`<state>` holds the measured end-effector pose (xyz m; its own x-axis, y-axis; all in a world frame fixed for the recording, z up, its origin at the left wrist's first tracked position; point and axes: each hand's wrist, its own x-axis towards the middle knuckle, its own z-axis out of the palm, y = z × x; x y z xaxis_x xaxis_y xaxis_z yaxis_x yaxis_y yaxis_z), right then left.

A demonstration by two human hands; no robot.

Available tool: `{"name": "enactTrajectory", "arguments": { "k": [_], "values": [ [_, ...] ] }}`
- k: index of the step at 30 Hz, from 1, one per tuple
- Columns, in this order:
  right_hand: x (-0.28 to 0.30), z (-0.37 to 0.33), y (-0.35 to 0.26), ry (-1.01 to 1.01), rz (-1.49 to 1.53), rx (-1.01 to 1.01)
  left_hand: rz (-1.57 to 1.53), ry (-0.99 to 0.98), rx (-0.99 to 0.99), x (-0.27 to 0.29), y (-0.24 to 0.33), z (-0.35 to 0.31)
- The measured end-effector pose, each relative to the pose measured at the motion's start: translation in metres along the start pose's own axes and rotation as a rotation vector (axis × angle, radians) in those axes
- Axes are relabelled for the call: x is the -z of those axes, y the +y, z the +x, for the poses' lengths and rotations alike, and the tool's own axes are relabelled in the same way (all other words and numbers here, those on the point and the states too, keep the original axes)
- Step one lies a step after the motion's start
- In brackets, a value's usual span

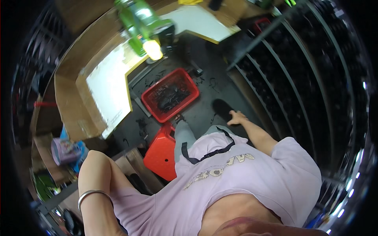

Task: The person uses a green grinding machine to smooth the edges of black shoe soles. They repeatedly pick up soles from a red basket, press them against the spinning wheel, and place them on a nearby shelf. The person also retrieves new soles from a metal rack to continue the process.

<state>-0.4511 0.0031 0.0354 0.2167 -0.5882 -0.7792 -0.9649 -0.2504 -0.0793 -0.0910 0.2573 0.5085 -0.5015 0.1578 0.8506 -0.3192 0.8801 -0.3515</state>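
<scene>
My right hand (238, 117) is stretched out at hip height, fingers closed at the near end of a flat, dark, oval piece (222, 109). Its exact kind cannot be made out. On the left, my bent arm (94, 177) with a silver bangle (94, 192) folds back past the lower edge, so my left hand is out of sight. On the floor ahead, beyond my sandalled foot, a red plastic tub (148, 100) holds many dark, thin scraps. A red plastic stool (160, 155) stands by my left leg.
Cardboard (70, 90) walls in a white-topped workbench (110, 80) with a yellow edge at the left. Above it sits a blurred green machine (136, 23) with a glowing lamp. Metal racks (291, 74) filled with dark items line the right. Black scraps litter the floor.
</scene>
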Motion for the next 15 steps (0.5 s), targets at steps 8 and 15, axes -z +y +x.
{"name": "enactTrajectory", "arguments": {
  "k": [8, 15],
  "values": [
    [-0.129, -0.124, 0.235, 0.219, 1.128, -0.503, -0.369, 0.102, -0.210, -0.162, -0.029, 0.078],
    [-0.328, -0.249, 0.289, 0.187, 1.746, -0.527, -0.715, 0.260, -0.452, -0.338, -0.023, 0.181]
  ]
}}
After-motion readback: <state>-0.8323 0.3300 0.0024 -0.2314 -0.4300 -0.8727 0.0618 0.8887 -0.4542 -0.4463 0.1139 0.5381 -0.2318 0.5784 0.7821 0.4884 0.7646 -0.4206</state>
